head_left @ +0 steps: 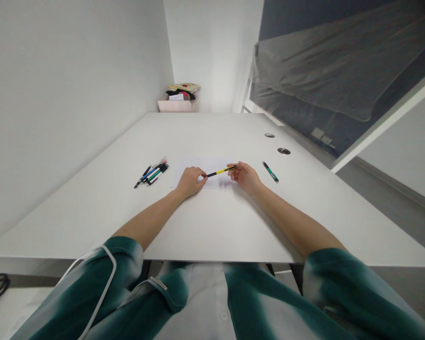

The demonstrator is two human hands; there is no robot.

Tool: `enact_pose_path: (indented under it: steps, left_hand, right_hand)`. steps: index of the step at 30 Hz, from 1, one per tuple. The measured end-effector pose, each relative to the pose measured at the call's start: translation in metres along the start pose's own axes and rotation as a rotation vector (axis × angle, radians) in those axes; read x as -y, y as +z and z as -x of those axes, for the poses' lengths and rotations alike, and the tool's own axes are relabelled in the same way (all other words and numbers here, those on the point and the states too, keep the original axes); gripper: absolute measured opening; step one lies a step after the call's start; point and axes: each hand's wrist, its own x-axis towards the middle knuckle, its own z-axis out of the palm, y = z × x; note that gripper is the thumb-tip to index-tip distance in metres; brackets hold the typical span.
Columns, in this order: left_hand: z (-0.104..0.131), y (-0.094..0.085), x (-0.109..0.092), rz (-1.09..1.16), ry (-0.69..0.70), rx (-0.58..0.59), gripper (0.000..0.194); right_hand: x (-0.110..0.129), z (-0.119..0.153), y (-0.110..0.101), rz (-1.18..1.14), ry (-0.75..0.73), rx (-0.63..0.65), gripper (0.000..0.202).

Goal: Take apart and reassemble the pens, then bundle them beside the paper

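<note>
yellow-and-black pen (217, 173) pinched at both ends between two closed hands (194, 182) over white paper (187, 165)

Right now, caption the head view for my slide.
Both hands hold a yellow-and-black pen above white paper.

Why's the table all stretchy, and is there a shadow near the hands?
Head view: the table spreads wide toward the bottom, probably wide-lens stretch; a soft, faint shadow falls on the paper by the right hand; the far wall glows brighter near its middle.
</note>
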Motion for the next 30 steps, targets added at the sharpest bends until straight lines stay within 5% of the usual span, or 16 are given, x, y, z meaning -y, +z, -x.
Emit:
enact_pose_path:
  steps: [20, 26, 30]
  left_hand:
    - [-0.001, 0.007, 0.0, -0.031, 0.021, -0.061, 0.014]
    - [-0.001, 0.006, -0.001, -0.026, 0.021, -0.06, 0.012]
    - [-0.001, 0.004, -0.007, -0.006, 0.042, -0.043, 0.014]
  right_hand:
    - [0.001, 0.004, 0.005, -0.269, 0.112, -0.022, 0.032]
    - [0.005, 0.005, 0.007, -0.206, 0.107, -0.004, 0.043]
    - [-0.002, 0.007, 0.013, -0.031, 0.028, 0.027, 0.031]
